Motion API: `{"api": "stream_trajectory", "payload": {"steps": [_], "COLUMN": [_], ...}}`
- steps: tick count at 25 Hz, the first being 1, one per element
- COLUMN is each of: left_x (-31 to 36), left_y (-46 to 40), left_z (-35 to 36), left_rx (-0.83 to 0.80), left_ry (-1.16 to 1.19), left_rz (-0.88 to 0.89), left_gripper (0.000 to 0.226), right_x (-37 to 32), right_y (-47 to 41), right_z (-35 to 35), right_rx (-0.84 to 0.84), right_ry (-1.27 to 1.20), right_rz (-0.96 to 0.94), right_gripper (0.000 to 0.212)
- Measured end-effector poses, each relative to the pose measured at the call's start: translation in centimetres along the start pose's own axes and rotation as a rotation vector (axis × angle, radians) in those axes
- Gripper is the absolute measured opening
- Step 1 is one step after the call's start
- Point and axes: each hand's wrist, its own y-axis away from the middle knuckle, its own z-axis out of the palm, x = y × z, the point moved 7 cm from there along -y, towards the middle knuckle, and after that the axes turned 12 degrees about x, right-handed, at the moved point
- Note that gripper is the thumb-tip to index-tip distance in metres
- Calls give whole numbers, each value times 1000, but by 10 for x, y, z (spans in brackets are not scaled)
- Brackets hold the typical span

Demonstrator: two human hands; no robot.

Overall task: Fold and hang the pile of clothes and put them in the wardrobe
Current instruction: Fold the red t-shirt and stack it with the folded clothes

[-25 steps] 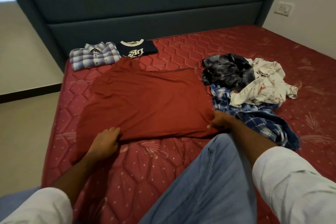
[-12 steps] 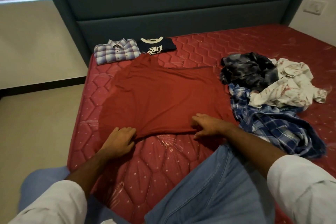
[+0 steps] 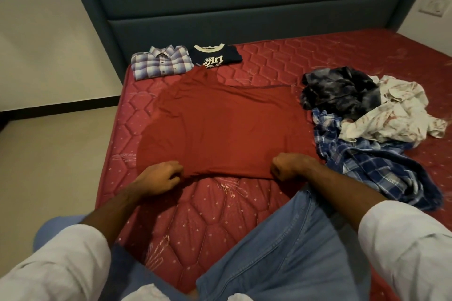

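From my remote seat I see the bed (image 3: 293, 56) first, its red quilted mattress filling most of the view, backed by a dark padded headboard (image 3: 244, 2). Spread flat across the mattress middle is the red T-shirt (image 3: 220, 124), its near hem bunched slightly where I hold it. To its right lies the unfolded pile: a blue plaid shirt (image 3: 371, 168) nearest me, touching the T-shirt's right edge, a white patterned shirt (image 3: 391, 115) on top of it, and a dark mottled garment (image 3: 342, 93) behind. Near the headboard, two folded pieces sit side by side: a pale checked shirt (image 3: 161, 62) and a navy T-shirt (image 3: 215, 56) with white lettering, the red shirt's far edge overlapping its front. My blue-jeaned knee (image 3: 281, 252) rests on the mattress. My left hand (image 3: 159, 178) has its fingers curled, pinching the hem's left part; my right hand (image 3: 288, 165) is fisted around the hem further right.
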Motion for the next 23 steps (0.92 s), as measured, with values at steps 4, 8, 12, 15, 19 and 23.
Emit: {"api": "stream_trajectory", "payload": {"steps": [4, 8, 12, 15, 19, 23], "left_x": [5, 3, -5, -8, -6, -1], "left_y": [-7, -4, -14, -32, -36, -51], "left_z": [-16, -12, -27, -34, -26, -36], "left_rx": [261, 266, 374, 459, 491, 622], "left_ry": [-395, -406, -134, 99, 105, 63], "left_rz": [47, 21, -335, -498, -503, -347], "left_gripper": [17, 13, 9, 16, 15, 10], "right_x": [2, 24, 40, 47, 53, 68], "right_y": [-2, 11, 18, 13, 7, 1], "right_z": [3, 6, 9, 9, 11, 4], "right_rx": [-40, -33, 8, 25, -33, -102], "right_ry": [-67, -133, -126, -201, -295, -499], "right_rz": [12, -20, -50, 16, 65, 61], "right_gripper": [7, 32, 34, 32, 28, 31]}}
